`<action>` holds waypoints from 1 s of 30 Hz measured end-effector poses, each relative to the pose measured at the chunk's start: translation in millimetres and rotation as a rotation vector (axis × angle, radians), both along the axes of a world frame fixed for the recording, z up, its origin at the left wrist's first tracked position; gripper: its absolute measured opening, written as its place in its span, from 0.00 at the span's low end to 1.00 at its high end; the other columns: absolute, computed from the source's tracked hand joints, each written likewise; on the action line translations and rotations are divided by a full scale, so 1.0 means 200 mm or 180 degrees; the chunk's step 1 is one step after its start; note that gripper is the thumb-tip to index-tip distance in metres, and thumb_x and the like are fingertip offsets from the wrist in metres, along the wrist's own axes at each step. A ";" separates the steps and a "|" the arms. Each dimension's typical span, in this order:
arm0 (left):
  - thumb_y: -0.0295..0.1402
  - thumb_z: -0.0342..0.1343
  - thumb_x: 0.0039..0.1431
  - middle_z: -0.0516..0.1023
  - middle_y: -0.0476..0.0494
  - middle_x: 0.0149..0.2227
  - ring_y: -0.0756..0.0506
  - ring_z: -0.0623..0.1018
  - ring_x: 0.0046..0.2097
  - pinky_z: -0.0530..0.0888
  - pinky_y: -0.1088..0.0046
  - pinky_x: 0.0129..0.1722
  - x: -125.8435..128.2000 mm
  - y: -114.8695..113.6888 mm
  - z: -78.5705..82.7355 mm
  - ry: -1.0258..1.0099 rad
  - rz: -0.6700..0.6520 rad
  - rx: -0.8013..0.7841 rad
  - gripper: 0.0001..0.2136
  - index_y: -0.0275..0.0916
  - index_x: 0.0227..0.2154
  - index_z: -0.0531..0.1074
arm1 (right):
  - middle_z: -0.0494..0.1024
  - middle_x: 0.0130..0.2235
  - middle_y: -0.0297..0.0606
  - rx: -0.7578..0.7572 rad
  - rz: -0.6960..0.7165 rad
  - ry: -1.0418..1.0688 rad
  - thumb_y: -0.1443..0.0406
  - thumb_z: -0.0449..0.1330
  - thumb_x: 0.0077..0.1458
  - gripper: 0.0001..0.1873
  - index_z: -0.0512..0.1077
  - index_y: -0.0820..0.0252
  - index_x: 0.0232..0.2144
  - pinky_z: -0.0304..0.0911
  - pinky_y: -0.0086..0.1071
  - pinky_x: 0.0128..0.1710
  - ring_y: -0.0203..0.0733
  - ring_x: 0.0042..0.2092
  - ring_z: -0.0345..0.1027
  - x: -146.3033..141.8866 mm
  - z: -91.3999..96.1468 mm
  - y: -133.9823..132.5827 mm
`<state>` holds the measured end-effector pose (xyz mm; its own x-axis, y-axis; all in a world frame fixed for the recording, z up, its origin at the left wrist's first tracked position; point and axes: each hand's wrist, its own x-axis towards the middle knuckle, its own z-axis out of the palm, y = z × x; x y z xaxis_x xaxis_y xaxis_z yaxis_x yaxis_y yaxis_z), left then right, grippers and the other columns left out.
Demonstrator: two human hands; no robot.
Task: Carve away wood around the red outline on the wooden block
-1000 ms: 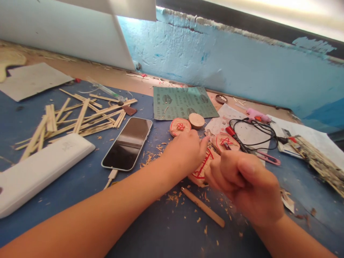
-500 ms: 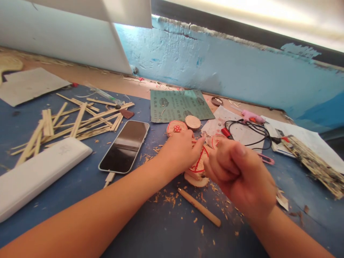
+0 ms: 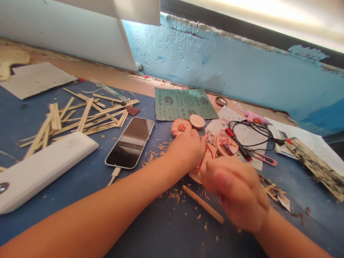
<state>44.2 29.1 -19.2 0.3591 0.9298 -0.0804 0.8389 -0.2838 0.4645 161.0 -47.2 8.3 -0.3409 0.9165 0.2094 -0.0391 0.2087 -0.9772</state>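
Observation:
My left hand holds down a wood slice with red lines drawn on it, fingers curled over its far side. Close on its right, my right hand is closed in a fist over the slice's near right edge; whatever it grips is hidden. Beyond my hands lie a slice with a red flower, a plain round slice and a slice with a red star. A wooden-handled tool lies on the table among shavings, just in front of my hands.
A phone, a white power bank and a heap of thin wooden sticks are on the left. Green-backed sandpaper lies at the back. Rightward are a black cable, a pink glue gun and a bark strip.
My right hand has lowered and turned, uncovering the red-star slice behind it. My left hand stays on the marked slice. The whole view has shifted slightly.

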 end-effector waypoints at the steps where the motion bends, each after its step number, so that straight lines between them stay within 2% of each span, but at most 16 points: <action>1: 0.44 0.44 0.76 0.83 0.25 0.45 0.32 0.83 0.51 0.79 0.59 0.48 0.00 0.00 0.00 0.0012 -0.0001 0.0004 0.22 0.29 0.49 0.75 | 0.53 0.20 0.27 -0.0068 0.0023 0.0322 0.58 0.56 0.69 0.24 0.57 0.55 0.21 0.46 0.31 0.21 0.34 0.22 0.46 0.01 0.00 0.02; 3: 0.43 0.45 0.76 0.83 0.25 0.46 0.32 0.83 0.52 0.78 0.60 0.48 0.01 0.00 0.00 0.0025 -0.0009 0.0039 0.21 0.29 0.49 0.75 | 0.47 0.19 0.24 -0.0458 0.0001 0.1056 0.60 0.54 0.69 0.25 0.53 0.55 0.20 0.41 0.29 0.17 0.31 0.18 0.37 0.04 0.00 0.08; 6: 0.43 0.44 0.76 0.83 0.24 0.47 0.32 0.83 0.53 0.78 0.60 0.48 0.01 -0.01 -0.01 0.0023 0.0021 0.0140 0.22 0.28 0.50 0.74 | 0.40 0.18 0.23 -0.0800 -0.0028 0.1590 0.58 0.52 0.67 0.24 0.49 0.54 0.20 0.34 0.28 0.14 0.31 0.17 0.30 0.08 0.00 0.14; 8: 0.43 0.45 0.76 0.83 0.24 0.46 0.32 0.83 0.52 0.78 0.60 0.48 0.02 -0.01 -0.02 0.0018 0.0053 0.0182 0.22 0.28 0.50 0.74 | 0.40 0.17 0.23 -0.0723 -0.0054 0.1578 0.57 0.53 0.66 0.25 0.49 0.54 0.20 0.35 0.28 0.13 0.31 0.16 0.31 0.09 0.00 0.12; 11: 0.44 0.45 0.75 0.83 0.26 0.46 0.32 0.84 0.51 0.78 0.61 0.47 0.02 -0.01 -0.02 0.0020 0.0080 0.0195 0.21 0.29 0.50 0.74 | 0.46 0.17 0.24 -0.0411 -0.0052 0.1130 0.57 0.56 0.66 0.26 0.52 0.55 0.19 0.42 0.29 0.16 0.32 0.17 0.38 0.06 0.01 0.04; 13: 0.44 0.46 0.75 0.83 0.26 0.45 0.31 0.84 0.51 0.78 0.60 0.47 0.02 -0.01 -0.03 0.0024 0.0088 0.0201 0.21 0.30 0.49 0.75 | 0.45 0.16 0.24 -0.0335 -0.0049 0.1094 0.56 0.56 0.65 0.26 0.52 0.55 0.19 0.41 0.30 0.17 0.32 0.17 0.38 0.06 0.01 0.02; 17: 0.44 0.45 0.75 0.83 0.24 0.47 0.31 0.84 0.51 0.79 0.60 0.46 0.02 -0.01 -0.04 0.0011 0.0094 0.0249 0.21 0.29 0.49 0.75 | 0.39 0.17 0.22 -0.0679 -0.0048 0.1634 0.56 0.55 0.65 0.26 0.48 0.53 0.20 0.36 0.28 0.13 0.32 0.16 0.30 0.10 -0.02 0.12; 19: 0.44 0.45 0.76 0.82 0.24 0.47 0.31 0.84 0.50 0.79 0.60 0.45 0.02 -0.01 -0.04 0.0009 0.0088 0.0249 0.21 0.30 0.50 0.74 | 0.39 0.18 0.22 -0.0783 -0.0053 0.1668 0.55 0.54 0.65 0.25 0.48 0.53 0.21 0.37 0.27 0.13 0.32 0.16 0.29 0.10 -0.02 0.16; 22: 0.44 0.45 0.76 0.83 0.25 0.47 0.33 0.84 0.51 0.79 0.61 0.46 0.02 0.00 -0.04 0.0027 0.0077 0.0192 0.21 0.30 0.50 0.74 | 0.43 0.18 0.24 -0.0577 -0.0048 0.1192 0.56 0.51 0.69 0.24 0.51 0.54 0.21 0.41 0.29 0.16 0.33 0.17 0.35 0.06 -0.02 0.10; 24: 0.44 0.45 0.76 0.83 0.25 0.47 0.33 0.84 0.51 0.79 0.61 0.47 0.02 0.00 -0.03 0.0038 0.0054 0.0133 0.22 0.29 0.50 0.75 | 0.50 0.20 0.26 0.0060 -0.0118 0.0424 0.60 0.51 0.71 0.22 0.55 0.55 0.22 0.44 0.32 0.20 0.33 0.20 0.42 0.01 0.00 0.02; 26: 0.44 0.45 0.76 0.83 0.25 0.47 0.32 0.84 0.50 0.79 0.59 0.47 0.01 0.00 -0.01 0.0041 0.0022 0.0089 0.22 0.29 0.49 0.75 | 0.55 0.22 0.28 0.0642 0.0276 -0.0514 0.62 0.56 0.67 0.20 0.56 0.56 0.23 0.43 0.35 0.25 0.34 0.23 0.48 -0.04 0.01 -0.05; 28: 0.44 0.43 0.77 0.84 0.26 0.46 0.32 0.84 0.50 0.79 0.59 0.48 0.01 0.01 0.00 0.0036 -0.0015 0.0082 0.23 0.28 0.49 0.75 | 0.57 0.22 0.28 0.0668 0.0397 -0.0741 0.63 0.56 0.69 0.20 0.56 0.56 0.24 0.45 0.35 0.26 0.34 0.24 0.50 -0.06 0.03 -0.08; 30: 0.43 0.42 0.77 0.83 0.26 0.47 0.33 0.83 0.51 0.78 0.60 0.49 0.00 0.00 0.01 0.0032 -0.0053 0.0095 0.23 0.28 0.49 0.75 | 0.56 0.22 0.28 0.0385 0.0119 -0.0384 0.62 0.54 0.71 0.22 0.56 0.56 0.23 0.47 0.34 0.25 0.34 0.24 0.50 -0.05 0.03 -0.05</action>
